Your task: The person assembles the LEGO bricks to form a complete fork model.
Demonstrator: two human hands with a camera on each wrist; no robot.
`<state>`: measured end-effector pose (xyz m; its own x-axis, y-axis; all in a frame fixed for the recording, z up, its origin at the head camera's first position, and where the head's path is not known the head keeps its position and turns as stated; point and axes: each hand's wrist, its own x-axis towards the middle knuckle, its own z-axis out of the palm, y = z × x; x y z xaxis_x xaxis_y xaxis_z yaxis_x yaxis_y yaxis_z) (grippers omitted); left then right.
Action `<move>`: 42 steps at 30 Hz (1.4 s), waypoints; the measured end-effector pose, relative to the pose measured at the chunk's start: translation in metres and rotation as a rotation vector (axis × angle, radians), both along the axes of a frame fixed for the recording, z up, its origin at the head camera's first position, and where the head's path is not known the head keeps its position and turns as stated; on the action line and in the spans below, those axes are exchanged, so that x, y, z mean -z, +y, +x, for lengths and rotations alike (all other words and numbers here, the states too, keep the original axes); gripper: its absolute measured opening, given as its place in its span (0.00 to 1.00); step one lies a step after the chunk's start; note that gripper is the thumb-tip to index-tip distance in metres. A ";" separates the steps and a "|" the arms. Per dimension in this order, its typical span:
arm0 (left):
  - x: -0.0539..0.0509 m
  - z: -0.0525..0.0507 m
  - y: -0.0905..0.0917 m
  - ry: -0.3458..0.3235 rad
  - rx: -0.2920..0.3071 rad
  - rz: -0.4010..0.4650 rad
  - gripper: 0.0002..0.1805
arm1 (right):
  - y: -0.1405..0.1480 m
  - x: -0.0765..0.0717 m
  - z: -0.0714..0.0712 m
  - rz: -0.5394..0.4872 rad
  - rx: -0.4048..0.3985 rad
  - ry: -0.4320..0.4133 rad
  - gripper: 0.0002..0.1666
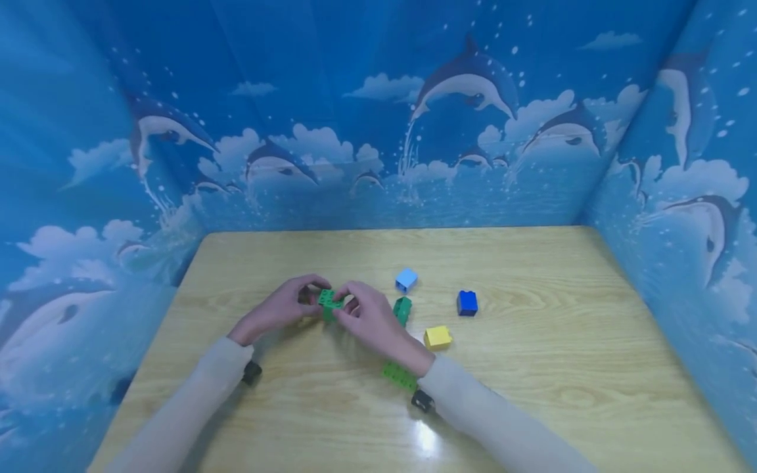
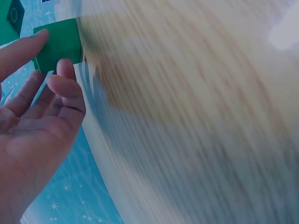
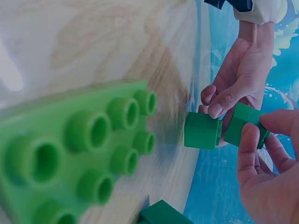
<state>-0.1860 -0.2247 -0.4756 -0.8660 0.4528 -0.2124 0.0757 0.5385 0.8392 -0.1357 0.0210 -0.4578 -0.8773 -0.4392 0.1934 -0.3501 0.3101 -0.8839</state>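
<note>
In the right wrist view, my left hand (image 3: 243, 74) pinches a green toy building block (image 3: 200, 130) between thumb and fingers. My right hand (image 3: 275, 182) holds a second green block (image 3: 240, 122) by its fingertips, close beside the first and tilted; a narrow gap appears between them. From the left wrist, the thumb of the left hand (image 2: 42, 116) lies on the smooth face of its green block (image 2: 60, 46). Seen from the head, both hands meet left of the table's middle, the left hand (image 1: 284, 305) opposite the right hand (image 1: 378, 322).
Right of the hands lie a light blue block (image 1: 406, 280), a dark blue block (image 1: 467, 303), a yellow block (image 1: 437, 337) and another green block (image 1: 403, 309). A light green studded plate (image 1: 399, 376) lies partly under the right forearm. Dolphin-print curtains (image 1: 378, 118) surround the wooden table (image 1: 532, 394).
</note>
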 end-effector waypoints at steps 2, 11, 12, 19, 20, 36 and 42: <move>0.000 -0.001 -0.002 -0.001 -0.006 0.012 0.25 | -0.001 -0.001 -0.003 0.004 0.005 -0.002 0.13; 0.002 -0.005 -0.001 -0.021 -0.041 0.019 0.19 | -0.007 0.000 -0.018 0.010 0.020 -0.013 0.12; 0.002 -0.005 -0.001 -0.026 -0.040 0.026 0.19 | -0.007 0.000 -0.018 0.011 0.020 -0.013 0.12; 0.003 -0.003 -0.002 -0.032 -0.030 0.049 0.17 | -0.011 0.002 -0.021 0.036 0.036 -0.024 0.11; 0.003 -0.002 -0.003 -0.027 -0.030 0.048 0.17 | -0.012 0.003 -0.021 0.035 0.037 -0.028 0.12; 0.001 0.000 -0.006 -0.025 -0.048 0.070 0.16 | -0.017 0.001 -0.024 0.052 0.039 -0.113 0.26; 0.001 0.000 -0.007 -0.032 -0.055 0.066 0.15 | -0.019 -0.004 -0.026 0.065 0.041 -0.172 0.23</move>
<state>-0.1865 -0.2320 -0.4770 -0.8829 0.4191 -0.2119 0.0201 0.4845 0.8746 -0.1619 0.0019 -0.4535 -0.9124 -0.4092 0.0113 -0.1815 0.3795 -0.9072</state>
